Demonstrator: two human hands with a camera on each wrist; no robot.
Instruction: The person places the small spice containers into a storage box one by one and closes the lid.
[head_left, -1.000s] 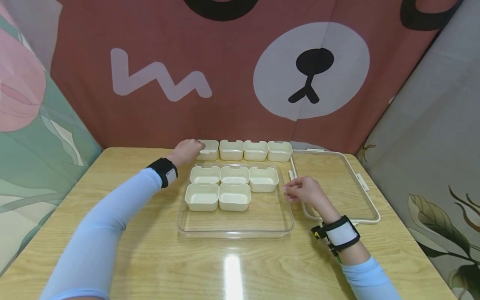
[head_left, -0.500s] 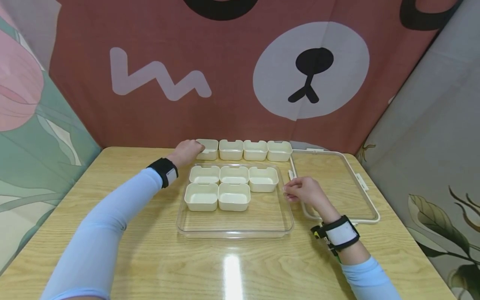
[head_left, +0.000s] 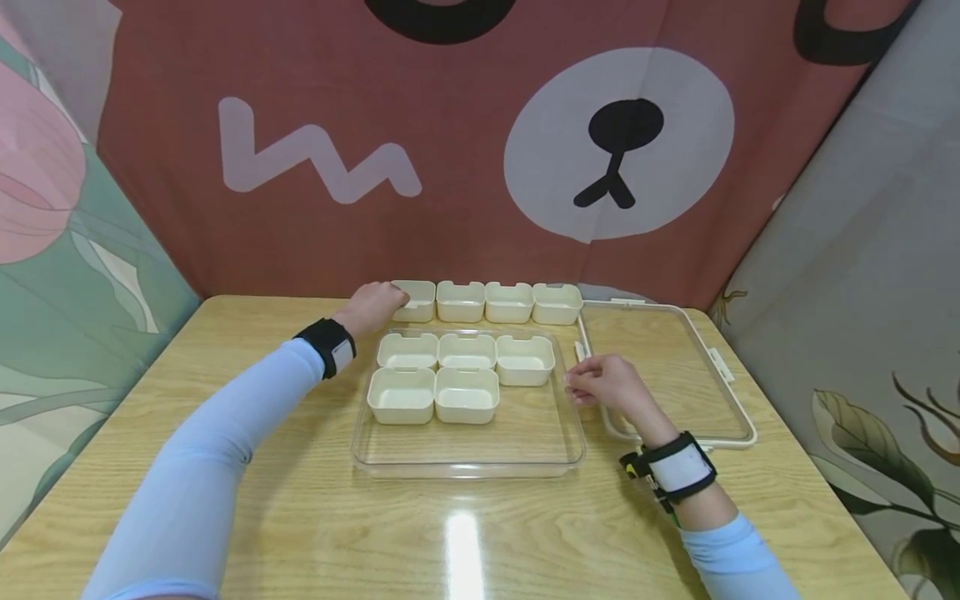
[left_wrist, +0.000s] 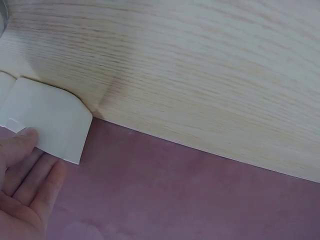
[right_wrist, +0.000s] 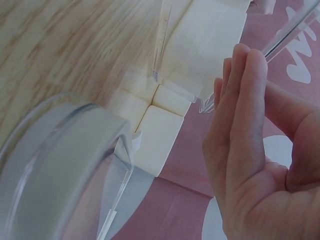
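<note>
Cream bin [head_left: 418, 304], leftmost of the back row, at the far edge of the bench [head_left: 337, 533]; sits just beside the other back-row bins [head_left: 508, 303], three of them, behind the clear tray [head_left: 468, 469]. Looks like thin moulded plastic: should be light and stiff, walls likely smooth and a bit slippery, not very fragile. Best hold: a pinch over the rim, thumb one side of the wall, fingers the other; squeezing hard probably just bows the wall. No contents visible in it. Can't tell if it's lifted at all; looks upright.

Left hand [head_left: 371, 307]: nearly closed, pinching the wall of the cream bin, thumb at the rim near the notch, fingers reaching past the other side. Exact fingertip contact partly hidden.

Right hand [head_left: 611, 385]: fingers pressed together, fairly straight, thumb opposite, pinching the right rim of the clear tray. Gap between thumb and fingers narrow at the tips.

Clear tray holds five bins [head_left: 467, 398]: three across the back, two in front, right front part without a bin. White-rimmed lid [head_left: 722, 365] lies flat to the right, near the right hand.
</note>
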